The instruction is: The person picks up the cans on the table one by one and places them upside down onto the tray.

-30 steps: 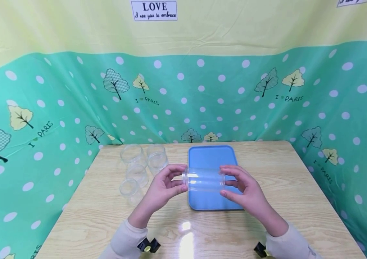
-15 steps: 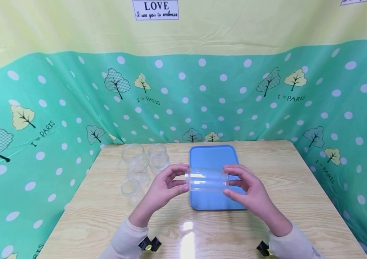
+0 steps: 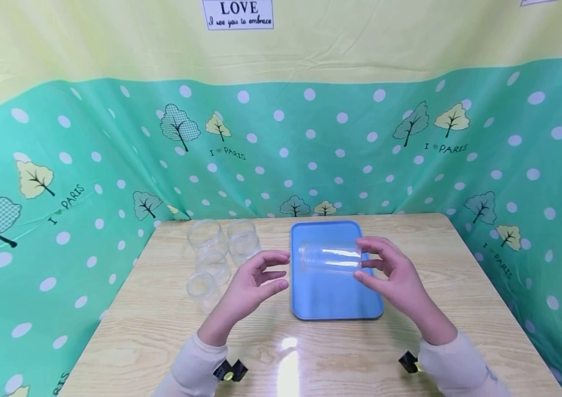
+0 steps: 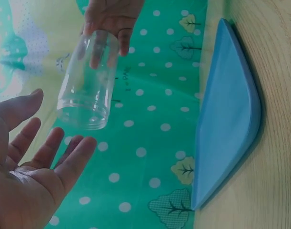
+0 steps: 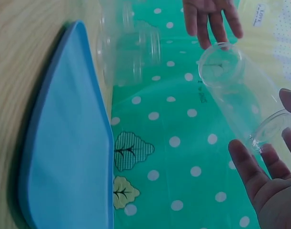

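- The left grip (image 3: 251, 281) has let go of the jar (image 3: 328, 258); a gap now parts its fingertips from the jar's nearer end.
- The right grip (image 3: 394, 273) now holds the jar alone, and has carried it rightward and higher in the head view.
- Beside the left grip, the tray's (image 3: 333, 303) near edge now shows uncovered by the jar.

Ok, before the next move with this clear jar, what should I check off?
1. Right hand holding the clear jar at one end: ok.
2. Left hand off the jar: ok, there is a gap between them.
3. Jar raised over the blue tray: ok.
4. Jar upright: not ok, it is held sideways.
5. Other clear containers off the tray: ok, they stand left of it.
6. Grip firmness: cannot tell.
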Demonstrator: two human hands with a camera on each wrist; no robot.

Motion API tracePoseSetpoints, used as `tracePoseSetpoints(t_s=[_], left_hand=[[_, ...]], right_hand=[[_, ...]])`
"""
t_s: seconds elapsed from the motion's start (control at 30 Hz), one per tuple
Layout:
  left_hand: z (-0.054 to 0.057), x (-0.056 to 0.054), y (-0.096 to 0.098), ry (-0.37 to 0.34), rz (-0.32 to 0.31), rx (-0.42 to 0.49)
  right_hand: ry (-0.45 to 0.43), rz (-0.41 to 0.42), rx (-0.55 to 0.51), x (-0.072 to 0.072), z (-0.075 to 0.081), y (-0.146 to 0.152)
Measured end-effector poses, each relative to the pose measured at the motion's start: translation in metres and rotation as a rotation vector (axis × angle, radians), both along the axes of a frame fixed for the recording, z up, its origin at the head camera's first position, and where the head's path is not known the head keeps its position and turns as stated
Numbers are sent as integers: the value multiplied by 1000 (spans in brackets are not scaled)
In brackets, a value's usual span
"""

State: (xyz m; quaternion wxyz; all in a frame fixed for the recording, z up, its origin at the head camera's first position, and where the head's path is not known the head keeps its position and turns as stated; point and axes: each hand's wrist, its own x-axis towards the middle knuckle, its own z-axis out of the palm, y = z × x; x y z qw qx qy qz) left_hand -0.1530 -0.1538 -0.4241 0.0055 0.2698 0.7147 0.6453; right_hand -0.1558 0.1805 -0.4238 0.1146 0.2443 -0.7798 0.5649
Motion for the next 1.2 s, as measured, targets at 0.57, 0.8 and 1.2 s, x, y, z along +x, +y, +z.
tracePoseSetpoints(t_s=[0.57, 0.8, 1.2], left_hand=[[1, 1, 1, 14, 64, -110], [-1, 1, 0, 26, 70, -164], [-4, 1, -1, 29, 52, -214]], right_hand=[[-47, -57, 222, -42, 21, 20], [-93, -52, 286, -61, 30, 28], [-221, 2, 380, -90, 53, 30]])
